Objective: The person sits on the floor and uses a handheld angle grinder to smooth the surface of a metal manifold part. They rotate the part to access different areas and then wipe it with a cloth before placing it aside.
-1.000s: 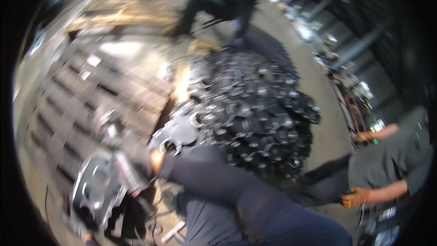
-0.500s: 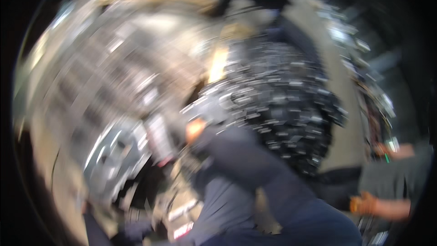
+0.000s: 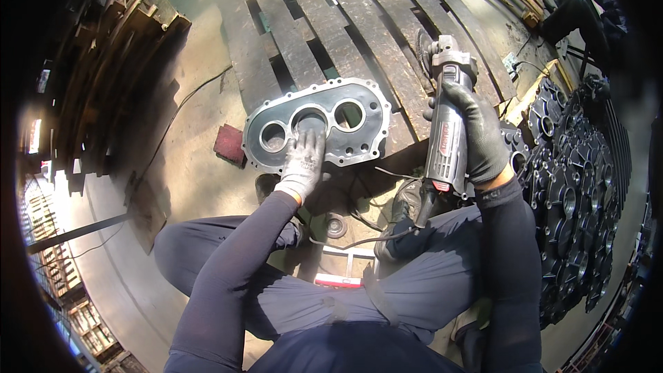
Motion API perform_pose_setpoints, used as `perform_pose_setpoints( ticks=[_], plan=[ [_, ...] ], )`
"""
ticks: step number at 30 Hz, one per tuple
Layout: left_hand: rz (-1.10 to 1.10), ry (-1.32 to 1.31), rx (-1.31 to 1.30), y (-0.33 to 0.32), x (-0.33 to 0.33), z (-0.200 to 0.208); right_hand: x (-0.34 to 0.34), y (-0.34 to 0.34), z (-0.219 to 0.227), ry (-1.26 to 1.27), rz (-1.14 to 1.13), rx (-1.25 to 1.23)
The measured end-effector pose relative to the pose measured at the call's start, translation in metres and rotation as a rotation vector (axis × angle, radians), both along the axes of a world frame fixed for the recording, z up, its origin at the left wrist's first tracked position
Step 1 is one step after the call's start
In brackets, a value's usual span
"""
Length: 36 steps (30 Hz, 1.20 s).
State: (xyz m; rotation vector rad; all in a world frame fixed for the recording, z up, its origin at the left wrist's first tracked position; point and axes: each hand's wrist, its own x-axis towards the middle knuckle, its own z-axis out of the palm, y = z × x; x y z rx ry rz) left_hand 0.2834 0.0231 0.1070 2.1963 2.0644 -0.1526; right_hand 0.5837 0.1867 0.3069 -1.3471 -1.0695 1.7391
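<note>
Roughly mid-job: left hand [image 3: 302, 160] flat, fingers spread on grey three-holed metal cover plate [image 3: 315, 126] — right hand [image 3: 473, 131] gripping grey angle grinder [image 3: 447, 117], disc off plate; grinding not begun.

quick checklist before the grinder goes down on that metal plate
1. Plate steadied: ok. The left hand lies flat on the metal plate, which rests on the wooden pallet.
2. Grip on the tool: ok. The right hand is wrapped around the grinder body.
3. Disc clear of the plate: ok. The grinder is held off to the plate's right, not touching it.
4. Gloves on: ok, both hands gloved.
5. Cord clear: not ok. It trails across the lap, close to the knees.
6. Disc condition and guard: cannot tell, they are mostly hidden behind the grinder head.
</note>
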Motion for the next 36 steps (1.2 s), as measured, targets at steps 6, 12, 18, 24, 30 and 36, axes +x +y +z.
perform_pose_setpoints(
  ticks=[6, 12, 18, 24, 30, 36],
  plan=[
    [-0.093, 0.234, 0.028, 0.009, -0.017, -0.042, 0.017, 0.003, -0.008, -0.015, -0.023, -0.042],
    [-0.115, 0.243, 0.019, 0.032, -0.046, -0.010, 0.005, 0.004, 0.002, 0.046, 0.015, -0.030],
    [-0.114, -0.406, -0.267, 0.127, -0.068, 0.140, 0.014, -0.006, 0.016, 0.102, 0.015, 0.080],
    [0.170, -0.744, -0.455, 0.113, -0.110, 0.120, 0.012, 0.004, 0.005, 0.223, -0.137, -0.003],
    [0.193, -0.594, -0.322, 0.113, -0.120, 0.107, 0.014, 0.012, -0.006, 0.191, -0.155, 0.006],
    [0.409, -0.428, -0.135, 0.128, -0.147, 0.107, 0.012, 0.012, -0.008, 0.173, -0.141, 0.038]
  ],
)
